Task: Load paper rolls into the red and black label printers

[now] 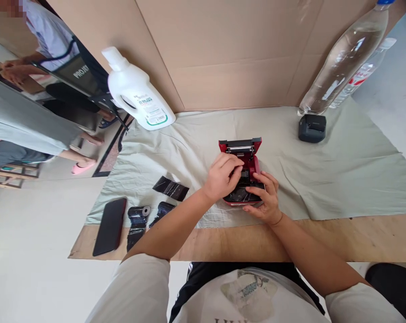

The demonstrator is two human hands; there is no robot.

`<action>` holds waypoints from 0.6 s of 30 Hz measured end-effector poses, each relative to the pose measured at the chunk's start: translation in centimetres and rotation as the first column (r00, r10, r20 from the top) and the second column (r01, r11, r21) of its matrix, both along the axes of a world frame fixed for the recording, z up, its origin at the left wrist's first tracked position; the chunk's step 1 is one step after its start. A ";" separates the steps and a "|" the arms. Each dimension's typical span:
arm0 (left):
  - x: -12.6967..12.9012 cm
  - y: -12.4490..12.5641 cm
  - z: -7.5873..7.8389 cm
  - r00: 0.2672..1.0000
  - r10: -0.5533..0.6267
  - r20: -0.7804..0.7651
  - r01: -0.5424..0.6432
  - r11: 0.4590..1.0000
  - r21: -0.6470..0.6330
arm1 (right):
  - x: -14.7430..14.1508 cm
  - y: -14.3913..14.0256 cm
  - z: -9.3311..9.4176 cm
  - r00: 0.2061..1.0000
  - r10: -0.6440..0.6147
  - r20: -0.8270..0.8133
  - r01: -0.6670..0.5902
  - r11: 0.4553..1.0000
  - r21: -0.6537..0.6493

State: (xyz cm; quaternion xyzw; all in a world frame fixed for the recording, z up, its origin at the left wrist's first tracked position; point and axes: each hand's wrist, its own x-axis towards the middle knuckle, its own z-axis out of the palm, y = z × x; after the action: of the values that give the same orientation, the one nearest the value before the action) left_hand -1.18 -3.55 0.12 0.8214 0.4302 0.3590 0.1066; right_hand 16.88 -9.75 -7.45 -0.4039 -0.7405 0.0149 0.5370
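A small red label printer sits on the cloth with its lid raised, showing a roller along the lid's edge. Black glossy film lies across the front of its opening. My left hand reaches over the opening from the left, thumb and fingers pinched together; what they hold, if anything, is hidden. Curled around the printer's front right corner, my right hand grips the body, its fingertips resting on the film and the thumb low at the front.
Left of the printer lie a black film piece, a film roll, another partly hidden roll and a phone. Behind stand a white jug, a black box-shaped device and two bottles. Other people sit at far left.
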 end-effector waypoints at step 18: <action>-2.4 -4.3 -4.4 0.964 -0.080 0.254 0.034 0.983 0.182 | 0.1 -1.7 1.5 0.995 -0.084 0.060 0.072 0.980 0.184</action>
State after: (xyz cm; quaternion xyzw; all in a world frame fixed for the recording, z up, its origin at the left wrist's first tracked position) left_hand -3.62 -7.89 -4.26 0.7855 0.3551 0.4970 0.0993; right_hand 16.99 -11.42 -5.91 -0.3824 -0.7401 -0.0875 0.5463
